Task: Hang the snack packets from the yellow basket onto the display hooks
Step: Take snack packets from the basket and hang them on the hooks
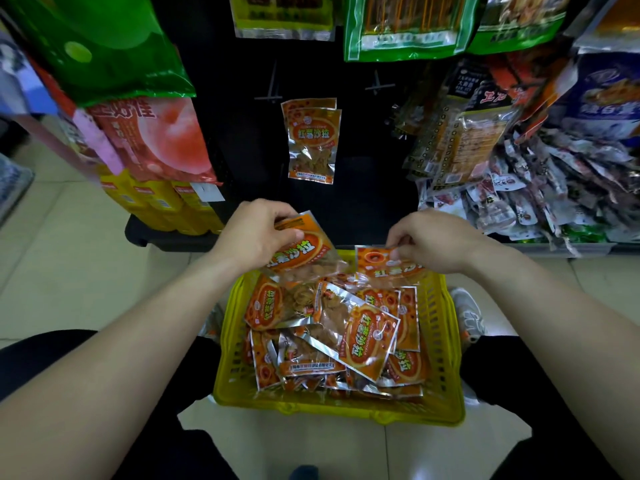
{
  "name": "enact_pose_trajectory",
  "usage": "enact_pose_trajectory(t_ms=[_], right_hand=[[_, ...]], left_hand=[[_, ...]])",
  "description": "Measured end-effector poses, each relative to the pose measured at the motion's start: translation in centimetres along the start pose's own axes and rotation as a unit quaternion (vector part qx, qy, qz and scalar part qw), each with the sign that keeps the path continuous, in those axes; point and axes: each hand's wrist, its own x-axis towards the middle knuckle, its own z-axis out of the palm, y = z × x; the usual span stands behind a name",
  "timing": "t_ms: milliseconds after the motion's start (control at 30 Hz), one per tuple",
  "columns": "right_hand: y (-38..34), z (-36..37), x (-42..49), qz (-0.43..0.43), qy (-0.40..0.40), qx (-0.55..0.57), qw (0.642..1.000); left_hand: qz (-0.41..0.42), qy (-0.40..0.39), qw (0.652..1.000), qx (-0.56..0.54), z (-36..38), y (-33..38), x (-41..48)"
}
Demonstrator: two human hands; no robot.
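**Foil snack packets, orange: loose stock**

Location: snack packets (360, 341) heaped in the yellow basket (446, 341). Two are lifted just above its far rim. A few hung packets (311, 143) are on the dark panel beyond the basket, as are bare display hooks (270, 95).

Hands: left hand (258, 233) has its fingers curled round one packet's top end. Right hand (433, 242) pinches a second packet's top edge.

Handling (judged): light, thin crinkly foil, likely slippery, lumpy soft contents, flexes freely. Hold by the flat sealed top strip, leaving the hang hole clear. The hole itself cannot be made out.
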Motion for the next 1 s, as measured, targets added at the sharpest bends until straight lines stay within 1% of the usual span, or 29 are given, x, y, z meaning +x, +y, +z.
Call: enact_pose_trajectory(t_ms=[167,300,500,600,733,767,833,900,933,1000], right_hand=[[-2.6,0.1,0.0,-0.043,0.042,0.040,0.997],[-3.4,0.4,0.3,-0.041,0.078,0.070,0.994],[-3.1,0.2,0.6,-0.052,0.047,0.090,0.994],[-3.0,0.4,0.8,-0.047,0.058,0.079,0.994],[-2.8,0.6,1.0,-0.040,0.079,0.070,0.994],[-2.8,0.6,1.0,-0.040,0.080,0.071,0.993],[-2.6,0.7,1.0,-0.041,0.082,0.077,0.993],[-2.4,0.8,1.0,-0.046,0.090,0.086,0.991],[-2.4,0.9,1.1,-0.047,0.092,0.090,0.991],[-2.3,0.9,1.3,-0.044,0.096,0.091,0.990]], left_hand=[[0.003,-0.038,0.999,-0.008,2.0,2.0,0.0],[0.011,-0.085,0.996,-0.035,2.9,3.2,0.1],[0.040,-0.125,0.991,-0.025,2.8,3.9,0.2],[0.043,-0.141,0.988,-0.034,2.8,4.2,0.1],[0.026,-0.137,0.985,-0.099,2.8,4.2,-0.1],[0.026,-0.140,0.985,-0.098,2.7,4.0,-0.2],[0.038,-0.140,0.989,-0.021,2.8,3.3,-0.2],[0.035,-0.118,0.991,0.061,3.0,2.5,-0.2],[0.031,-0.101,0.992,0.071,3.1,2.2,-0.3],[0.027,-0.072,0.995,0.058,3.2,2.1,-0.4]])
